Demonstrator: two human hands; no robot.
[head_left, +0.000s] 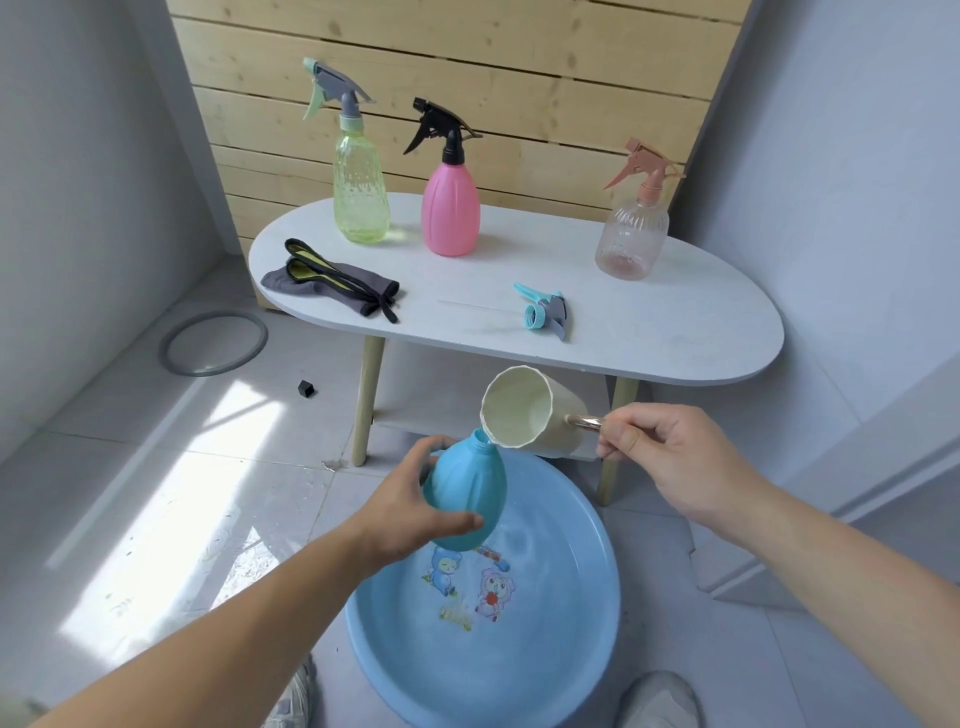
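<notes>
My left hand (410, 499) grips a blue bottle (467, 493) without its spray head, held tilted above a blue basin (587, 639) with water in it. My right hand (670, 457) holds a cream cup (530, 410) by its metal handle (584, 422). The cup is tipped on its side with its rim touching the bottle's open neck. The bottle's blue spray head (545, 312), with its thin tube, lies on the white table (675, 332).
On the table stand a green spray bottle (361, 197), a pink one (450, 208) and a clear pinkish one (632, 239); grey gloves (332, 278) lie at its left. A grey ring (213, 343) and a small black cube (306, 388) lie on the floor. My shoes (660, 699) flank the basin.
</notes>
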